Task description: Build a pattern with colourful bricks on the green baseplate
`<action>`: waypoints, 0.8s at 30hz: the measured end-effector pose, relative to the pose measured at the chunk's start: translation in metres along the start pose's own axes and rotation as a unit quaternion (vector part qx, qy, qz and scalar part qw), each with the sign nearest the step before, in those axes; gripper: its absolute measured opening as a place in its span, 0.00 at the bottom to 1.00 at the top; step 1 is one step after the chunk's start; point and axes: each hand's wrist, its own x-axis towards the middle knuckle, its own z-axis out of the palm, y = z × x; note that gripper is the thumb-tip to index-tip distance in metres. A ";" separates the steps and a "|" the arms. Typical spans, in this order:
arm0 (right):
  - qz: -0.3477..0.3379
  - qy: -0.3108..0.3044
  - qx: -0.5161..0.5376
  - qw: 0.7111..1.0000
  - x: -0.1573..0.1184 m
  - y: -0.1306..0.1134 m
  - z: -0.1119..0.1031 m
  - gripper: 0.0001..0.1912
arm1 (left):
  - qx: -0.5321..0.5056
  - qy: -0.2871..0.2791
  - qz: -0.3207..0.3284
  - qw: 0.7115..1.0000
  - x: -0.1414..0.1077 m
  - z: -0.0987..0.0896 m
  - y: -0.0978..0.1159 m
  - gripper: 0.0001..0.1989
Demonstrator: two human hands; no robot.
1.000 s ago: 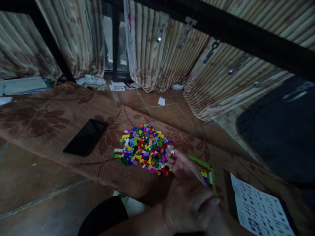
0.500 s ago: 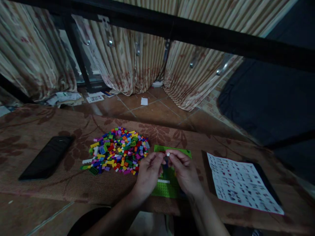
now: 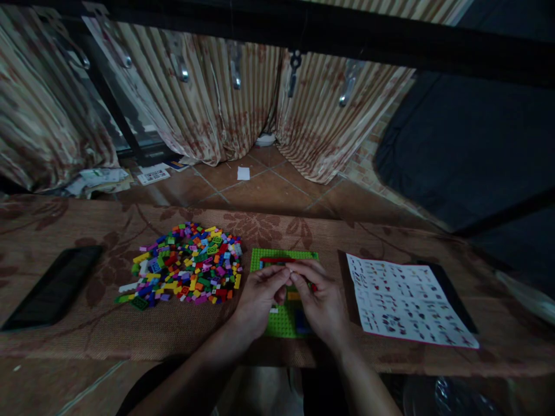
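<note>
A small white toy brick (image 3: 290, 269), mostly hidden by fingertips, is pinched where my two hands meet. My left hand (image 3: 261, 294) is closed, its thumb and forefinger at the brick's left side. From the right, my right hand (image 3: 319, 294) closes on the same piece with thumb and forefinger. Both hands hover over a green studded baseplate (image 3: 284, 328). On the plate I see a long red strip of bricks (image 3: 273, 260) near the far edge, a dark blue brick (image 3: 302, 320) near the front, and an orange-yellow brick (image 3: 293, 296) partly covered by my hands.
A heap of mixed coloured bricks (image 3: 186, 266) lies left of the baseplate. Farther left is a black phone or tablet (image 3: 52, 289). A printed sheet (image 3: 407, 300) rests over a dark flat object at right. Brown patterned cloth (image 3: 173, 332) covers the table.
The camera view has shifted, so the table items appear farther left. My fingertips have come together around the white brick, which earlier showed at my right fingertips.
</note>
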 end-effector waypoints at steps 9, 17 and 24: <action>-0.013 0.027 -0.034 0.999 -0.003 0.007 -0.008 0.06 | -0.070 -0.029 -0.053 0.996 -0.002 0.005 0.002 0.10; -0.040 0.000 -0.093 0.995 -0.003 0.002 -0.011 0.08 | -0.024 -0.033 -0.043 0.998 -0.002 0.004 0.001 0.12; 0.139 0.197 -0.164 0.957 0.009 0.048 -0.057 0.15 | -0.001 -0.007 -0.044 0.999 -0.001 0.003 0.001 0.13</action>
